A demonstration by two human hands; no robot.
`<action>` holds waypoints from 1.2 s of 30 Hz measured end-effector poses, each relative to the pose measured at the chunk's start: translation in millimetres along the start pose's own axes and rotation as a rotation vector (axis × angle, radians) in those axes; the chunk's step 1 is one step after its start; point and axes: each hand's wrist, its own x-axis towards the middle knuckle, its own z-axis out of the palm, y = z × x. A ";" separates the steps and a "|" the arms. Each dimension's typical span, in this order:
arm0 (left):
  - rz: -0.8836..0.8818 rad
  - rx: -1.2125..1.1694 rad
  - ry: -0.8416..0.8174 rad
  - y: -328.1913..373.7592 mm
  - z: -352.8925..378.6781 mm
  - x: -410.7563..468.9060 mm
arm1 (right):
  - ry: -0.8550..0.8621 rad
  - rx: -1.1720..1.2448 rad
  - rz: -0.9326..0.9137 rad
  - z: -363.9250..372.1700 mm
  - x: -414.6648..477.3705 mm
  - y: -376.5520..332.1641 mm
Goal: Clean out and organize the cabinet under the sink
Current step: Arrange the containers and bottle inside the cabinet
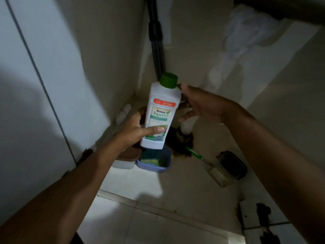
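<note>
Left hand [135, 128] grips white bottle [161, 113], green cap [169, 80] up, above blue tub [154, 162]. Right hand [200, 104] open, empty, just beside bottle shoulder.

The bottle [161, 111] label reads "Amway home". Its orange band carries small print too blurred to read.

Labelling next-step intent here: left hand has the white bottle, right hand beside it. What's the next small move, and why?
Probably lift the white plastic bottle with the green cap out of the cabinet. The left hand already grips its lower body, holding it in the air above the blue tub with a sponge, and the right hand is open beside it, not gripping.
</note>
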 end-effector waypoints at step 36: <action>-0.137 1.212 0.130 -75.0 7.8 17.9 | 0.401 -0.228 0.123 4.5 214.4 126.6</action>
